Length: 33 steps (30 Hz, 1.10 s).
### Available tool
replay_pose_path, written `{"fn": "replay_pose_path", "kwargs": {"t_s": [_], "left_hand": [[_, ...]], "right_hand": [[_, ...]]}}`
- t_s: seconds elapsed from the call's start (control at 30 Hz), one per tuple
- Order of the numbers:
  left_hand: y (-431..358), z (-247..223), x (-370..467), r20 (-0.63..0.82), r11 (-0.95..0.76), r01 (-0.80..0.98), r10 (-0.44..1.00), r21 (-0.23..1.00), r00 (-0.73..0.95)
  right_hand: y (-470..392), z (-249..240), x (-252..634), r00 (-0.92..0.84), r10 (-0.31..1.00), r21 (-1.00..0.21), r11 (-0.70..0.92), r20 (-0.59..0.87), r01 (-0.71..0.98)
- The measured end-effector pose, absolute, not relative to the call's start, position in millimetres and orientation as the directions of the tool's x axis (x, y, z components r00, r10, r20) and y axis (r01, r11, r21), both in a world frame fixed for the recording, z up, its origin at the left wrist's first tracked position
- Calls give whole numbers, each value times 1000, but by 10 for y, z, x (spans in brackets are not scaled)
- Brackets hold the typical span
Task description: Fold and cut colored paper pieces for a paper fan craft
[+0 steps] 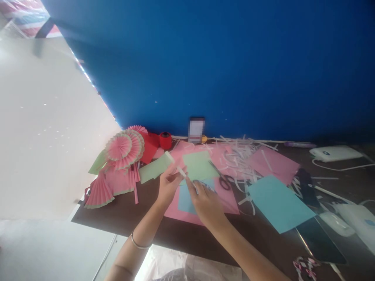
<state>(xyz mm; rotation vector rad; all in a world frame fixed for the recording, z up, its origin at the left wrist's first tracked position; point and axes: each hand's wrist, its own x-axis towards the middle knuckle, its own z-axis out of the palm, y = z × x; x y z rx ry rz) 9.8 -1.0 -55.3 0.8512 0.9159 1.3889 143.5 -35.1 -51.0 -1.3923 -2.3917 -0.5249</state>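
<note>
My left hand (168, 185) is closed, its thumb and fingers pinching a narrow white strip (181, 171) above the table. My right hand (206, 203) meets it from the other side, its index finger and thumb at the strip's lower end. Something with blue and white print shows beside the right fingers; I cannot make it out. Beyond the hands lies a light green sheet (199, 163), and a second green piece (154, 168) with a pale band at its end is left of it. Dark-handled scissors (225, 182) rest on pink paper (231, 201) right of my right hand.
Folded pink rosettes (124, 148) and a pleated fan (99, 192) pile up at left. A red tape roll (165, 141) stands behind. White strips (241, 156), a turquoise sheet (281, 205), a phone (322, 240) and white devices (335, 153) lie at right. A blue wall (219, 70) bounds the back.
</note>
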Motion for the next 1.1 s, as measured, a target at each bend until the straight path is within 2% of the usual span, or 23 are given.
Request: {"fn": "replay_pose_path", "kwargs": {"t_s": [0.33,0.83,1.1], "left_hand": [[-22,-475,139,-67,56,-536,998,842,-1],[50,-493,211,-48,-35,-532,989,846,-141],[96,-505,181,-25,-79,-538,983,839,-184]], "right_hand": [[-360,-526,1447,-485,761,188,450,431,873],[-360,-551,1467,-456,727,136,456,513,880],[-362,-583,1501,-476,692,176,460,543,870]]}}
